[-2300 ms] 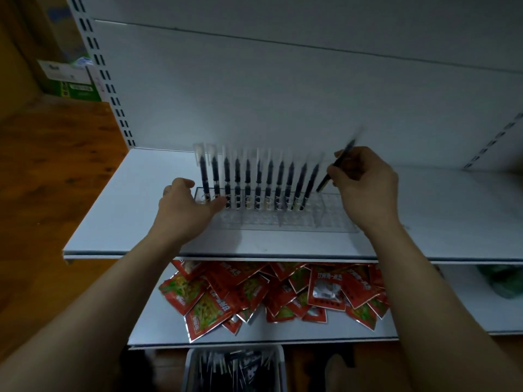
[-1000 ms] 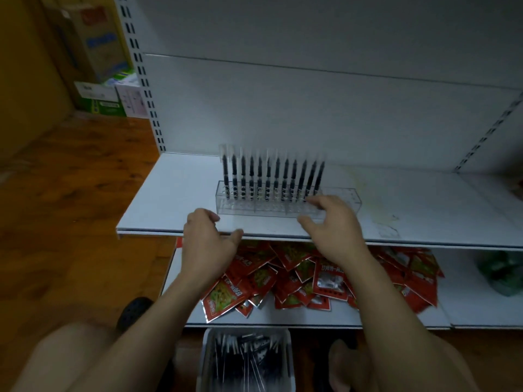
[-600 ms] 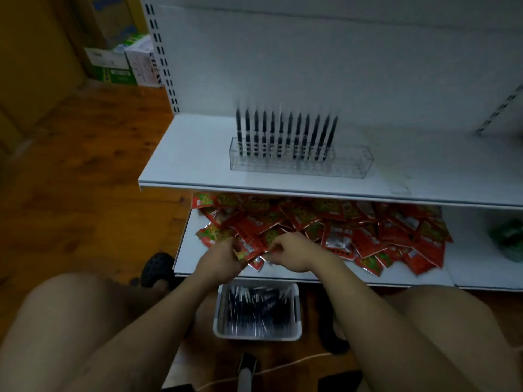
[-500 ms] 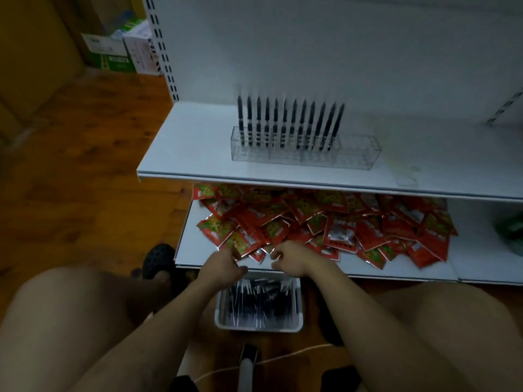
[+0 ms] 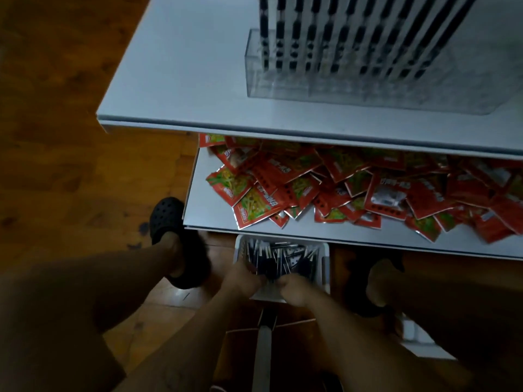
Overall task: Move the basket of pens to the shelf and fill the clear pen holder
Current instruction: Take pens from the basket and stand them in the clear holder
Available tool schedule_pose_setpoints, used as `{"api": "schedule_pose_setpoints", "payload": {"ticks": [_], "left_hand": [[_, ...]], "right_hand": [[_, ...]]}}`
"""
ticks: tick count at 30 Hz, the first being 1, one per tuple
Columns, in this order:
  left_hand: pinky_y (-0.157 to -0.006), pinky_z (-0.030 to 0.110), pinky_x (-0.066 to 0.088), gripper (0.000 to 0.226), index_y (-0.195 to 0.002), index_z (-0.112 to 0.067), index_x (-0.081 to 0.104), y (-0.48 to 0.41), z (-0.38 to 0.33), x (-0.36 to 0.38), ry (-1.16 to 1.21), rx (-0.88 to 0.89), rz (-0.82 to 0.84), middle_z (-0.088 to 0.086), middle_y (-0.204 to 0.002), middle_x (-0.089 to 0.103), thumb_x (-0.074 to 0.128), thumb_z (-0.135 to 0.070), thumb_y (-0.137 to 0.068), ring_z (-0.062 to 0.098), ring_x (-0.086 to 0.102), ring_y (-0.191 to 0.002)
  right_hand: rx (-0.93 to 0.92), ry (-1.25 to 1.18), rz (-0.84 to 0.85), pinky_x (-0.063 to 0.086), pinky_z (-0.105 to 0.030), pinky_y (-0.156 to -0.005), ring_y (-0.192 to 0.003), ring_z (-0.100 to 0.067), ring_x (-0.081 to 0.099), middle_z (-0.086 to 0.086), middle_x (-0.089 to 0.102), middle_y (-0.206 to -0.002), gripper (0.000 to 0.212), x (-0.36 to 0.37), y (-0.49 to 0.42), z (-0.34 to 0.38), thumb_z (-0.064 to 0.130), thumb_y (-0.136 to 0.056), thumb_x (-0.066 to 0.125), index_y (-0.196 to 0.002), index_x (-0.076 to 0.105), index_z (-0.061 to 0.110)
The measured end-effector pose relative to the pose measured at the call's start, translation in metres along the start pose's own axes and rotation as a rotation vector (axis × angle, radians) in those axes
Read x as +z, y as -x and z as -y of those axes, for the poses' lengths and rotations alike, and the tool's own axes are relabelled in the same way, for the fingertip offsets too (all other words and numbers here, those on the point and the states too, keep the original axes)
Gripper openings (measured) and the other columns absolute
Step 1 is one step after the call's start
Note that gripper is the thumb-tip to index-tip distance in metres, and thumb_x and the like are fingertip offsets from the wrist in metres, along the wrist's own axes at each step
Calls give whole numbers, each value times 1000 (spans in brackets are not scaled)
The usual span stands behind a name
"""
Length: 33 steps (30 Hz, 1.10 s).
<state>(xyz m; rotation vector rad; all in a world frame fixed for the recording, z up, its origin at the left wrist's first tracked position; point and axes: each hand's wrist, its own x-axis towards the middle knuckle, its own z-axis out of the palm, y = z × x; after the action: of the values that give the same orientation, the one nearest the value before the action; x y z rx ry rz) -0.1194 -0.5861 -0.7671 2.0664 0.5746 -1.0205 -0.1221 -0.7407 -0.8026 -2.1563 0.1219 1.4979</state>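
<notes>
Nearest the camera, two bare forearms reach down and away between the person's bent knees. The left hand and the right hand sit side by side at the near edge of the basket. The knuckles of both are bent, with fingertips down among the loose pens, but the light is too dim to tell whether either hand grips pens, holds the rim, or only rests there. Below the wrists a pale bar runs towards the camera; I cannot tell what it is. The basket is white and rectangular. It stands on the wooden floor, and its far end is tucked just under the front lip of the lower shelf. Its pens are dark with pale caps and lie jumbled at many angles. To the left of the basket, a foot in a black clog is planted on the floor beside the shelf corner. On the lower shelf lies a loose heap of red packets, spread from left of centre to the right edge of view. Farther off and higher, the upper shelf carries the clear pen holder, set back from the front edge. A row of standing pens rises from it, blurred, with their tops cut off by the frame.
</notes>
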Motion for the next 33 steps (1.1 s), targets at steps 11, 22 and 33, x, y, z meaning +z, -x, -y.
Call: {"api": "schedule_pose_setpoints", "payload": {"ticks": [11,22,33], "left_hand": [[-65,27,43,15,-72,-19,62,-36,24,17,333,-137,-8,6,-79,66,72,-14,-81,20,61,-75],[-54,23,41,13,-84,-19,58,-30,23,13,399,-141,-21,8,-89,65,70,-17,-85,18,60,-78],[-64,28,55,18,-90,-16,59,37,-47,-45,135,147,-92,5,-84,66,70,-28,-84,16,62,-71]], "right_hand": [[144,-36,14,40,-27,-80,-95,-24,52,-15,58,-112,31,4,-59,6,9,-94,41,-114,60,-3],[169,-121,-177,36,-21,-51,-66,-22,54,-7,54,-70,21,11,-48,5,6,-86,50,-67,57,6],[-72,-320,-352,45,-21,-49,-60,-14,61,-11,66,-95,39,-41,56,23,-6,-80,66,-113,66,15]]}}
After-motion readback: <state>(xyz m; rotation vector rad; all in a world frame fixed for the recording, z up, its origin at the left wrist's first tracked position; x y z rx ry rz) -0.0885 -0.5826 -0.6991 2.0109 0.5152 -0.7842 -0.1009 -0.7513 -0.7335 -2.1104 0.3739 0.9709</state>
